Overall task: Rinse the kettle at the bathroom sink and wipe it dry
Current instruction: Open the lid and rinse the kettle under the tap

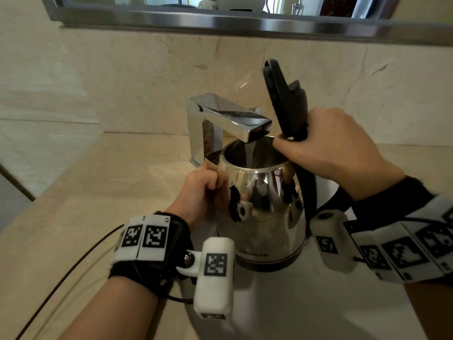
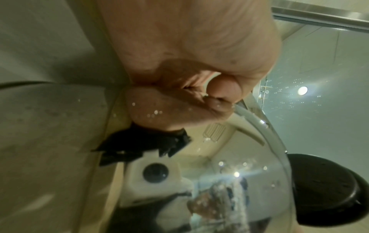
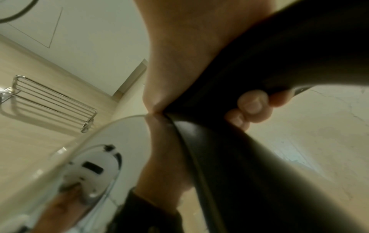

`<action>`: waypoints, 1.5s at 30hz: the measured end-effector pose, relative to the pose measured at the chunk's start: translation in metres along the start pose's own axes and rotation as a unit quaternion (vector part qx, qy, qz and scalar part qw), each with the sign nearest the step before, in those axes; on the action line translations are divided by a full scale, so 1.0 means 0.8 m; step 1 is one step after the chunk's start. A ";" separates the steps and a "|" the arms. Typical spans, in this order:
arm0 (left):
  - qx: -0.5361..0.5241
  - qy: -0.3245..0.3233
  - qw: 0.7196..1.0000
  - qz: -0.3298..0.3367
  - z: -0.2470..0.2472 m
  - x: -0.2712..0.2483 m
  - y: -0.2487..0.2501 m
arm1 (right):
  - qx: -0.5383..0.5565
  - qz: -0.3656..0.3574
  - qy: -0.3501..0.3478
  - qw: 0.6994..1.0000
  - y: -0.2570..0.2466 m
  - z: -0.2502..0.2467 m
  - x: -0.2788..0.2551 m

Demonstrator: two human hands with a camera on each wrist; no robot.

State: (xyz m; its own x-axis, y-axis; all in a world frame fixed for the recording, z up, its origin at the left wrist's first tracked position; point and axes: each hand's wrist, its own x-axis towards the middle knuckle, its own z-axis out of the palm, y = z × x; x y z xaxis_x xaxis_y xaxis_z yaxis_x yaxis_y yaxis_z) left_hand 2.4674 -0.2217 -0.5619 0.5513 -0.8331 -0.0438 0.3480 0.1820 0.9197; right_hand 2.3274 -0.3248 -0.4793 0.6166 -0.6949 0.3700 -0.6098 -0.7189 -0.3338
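Note:
A shiny steel kettle (image 1: 264,217) is held upright over the white basin (image 1: 306,310), and its black lid (image 1: 282,99) is swung up. The chrome tap (image 1: 220,119) has its spout directly over the kettle's mouth, and a thin stream seems to fall in. My left hand (image 1: 213,182) curls round the kettle's pouring lip on the left side. In the left wrist view the fingers (image 2: 223,89) pinch the rim of the wet steel body (image 2: 209,157). My right hand (image 1: 289,143) grips the top of the black handle (image 3: 259,75), its fingertips (image 3: 251,104) wrapped round it.
The beige stone counter (image 1: 98,192) runs round the basin, with the tiled wall and the mirror's steel frame (image 1: 245,20) behind the tap. A wire rack (image 3: 54,100) hangs on a wall in the right wrist view. A black cable (image 1: 61,278) trails from my left wrist.

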 end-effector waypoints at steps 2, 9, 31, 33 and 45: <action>-0.023 -0.003 1.000 0.001 0.004 -0.003 0.002 | -0.004 0.002 0.002 1.000 0.000 -0.001 -0.001; -0.038 -0.001 0.999 -0.014 0.008 -0.005 0.005 | -0.009 0.009 0.004 1.000 -0.002 -0.001 -0.001; 0.001 0.008 1.000 0.000 0.004 -0.002 0.001 | -0.010 0.003 -0.004 1.000 -0.001 0.001 -0.001; -0.003 -0.002 1.000 -0.010 0.002 -0.002 0.001 | -0.007 0.005 -0.003 1.000 0.000 0.001 -0.001; -0.028 -0.017 0.999 -0.012 0.002 -0.002 0.001 | -0.010 -0.007 0.002 1.000 0.004 0.004 0.002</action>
State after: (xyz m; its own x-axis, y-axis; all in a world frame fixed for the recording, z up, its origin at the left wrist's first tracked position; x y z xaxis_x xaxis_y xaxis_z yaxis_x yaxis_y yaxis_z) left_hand 2.4657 -0.2210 -0.5605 0.5162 -0.8550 -0.0505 0.4030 0.1904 0.8952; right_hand 2.3279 -0.3282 -0.4825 0.6231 -0.6848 0.3778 -0.6109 -0.7278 -0.3117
